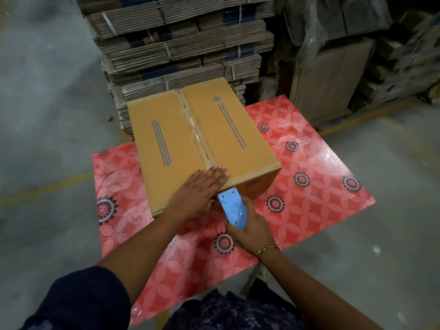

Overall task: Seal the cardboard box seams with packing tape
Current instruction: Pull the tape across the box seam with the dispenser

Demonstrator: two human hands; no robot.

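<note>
Box [204, 144] on a red floral table [321, 186], clear tape [198, 136] along its centre seam.

We see the left hand [197, 194] lying flat, fingers together, on the near edge of the box top, pressing where the tape comes over the edge. The right hand [250, 231] is wrapped around a blue tape dispenser [232, 209], its toothed blade touching the near face of the box. Bundled flat cartons [181, 44] are stacked beyond.
</note>
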